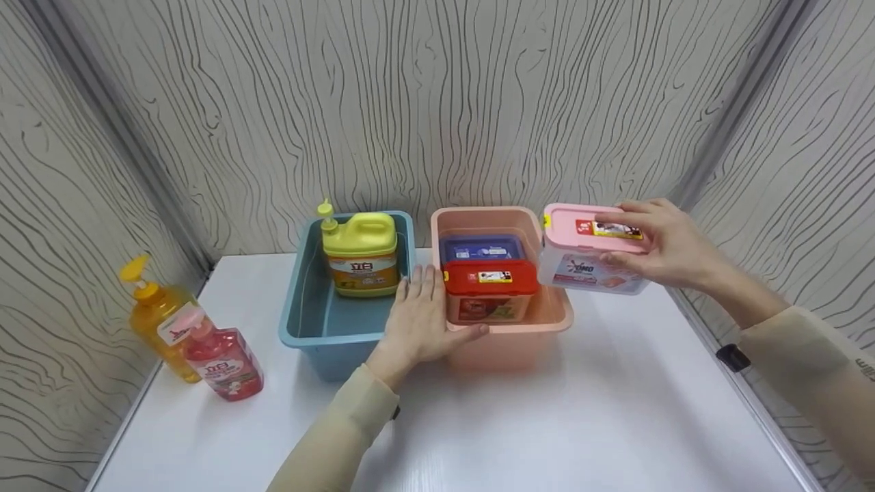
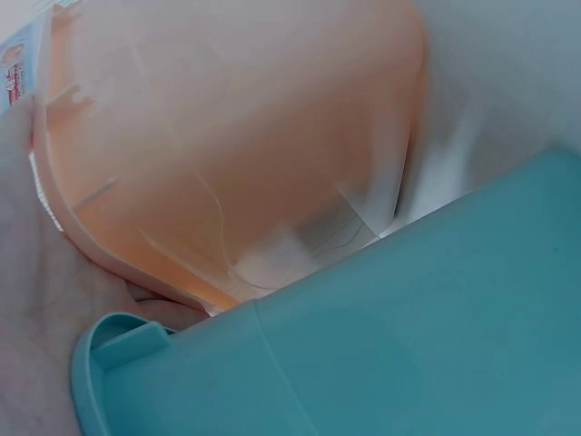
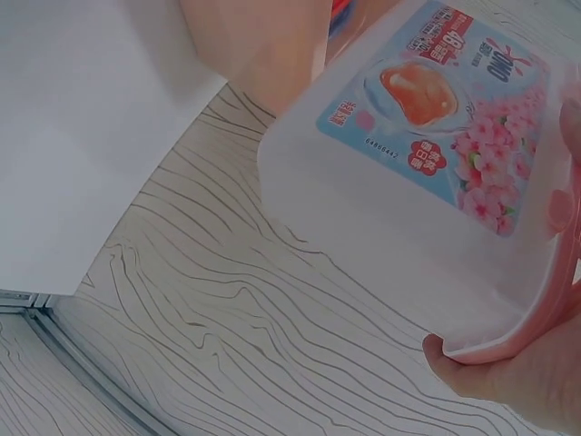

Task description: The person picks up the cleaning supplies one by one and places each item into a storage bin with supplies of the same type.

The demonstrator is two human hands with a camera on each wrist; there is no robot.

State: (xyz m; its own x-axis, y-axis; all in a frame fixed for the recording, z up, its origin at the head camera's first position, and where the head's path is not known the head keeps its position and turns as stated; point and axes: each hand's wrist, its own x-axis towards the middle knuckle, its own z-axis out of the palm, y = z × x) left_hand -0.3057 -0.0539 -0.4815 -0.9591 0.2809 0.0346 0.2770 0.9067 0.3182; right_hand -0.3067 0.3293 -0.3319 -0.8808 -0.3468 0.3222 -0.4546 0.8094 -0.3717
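My right hand [image 1: 666, 242] grips a pink-lidded OMO laundry pod box [image 1: 591, 273] by its lid, in the air at the right side of the peach bin [image 1: 560, 318]. The right wrist view shows the box's flowered label [image 3: 454, 109] and its whitish base. My left hand [image 1: 420, 318] lies with straight fingers across the neighbouring rims of the peach and blue bins, its thumb at the peach bin's front rim. Inside the peach bin are a red-lidded box [image 1: 492, 280] and, behind it, a dark blue-lidded box [image 1: 482, 247].
The blue bin [image 1: 290, 328] holds a yellow jug with a pump [image 1: 362, 263]. To its left on the white table [image 1: 547, 437] stand an amber pump bottle [image 1: 154, 318] and a red pump bottle [image 1: 225, 362]. Wood-patterned walls [image 1: 437, 102] rise at the back and sides.
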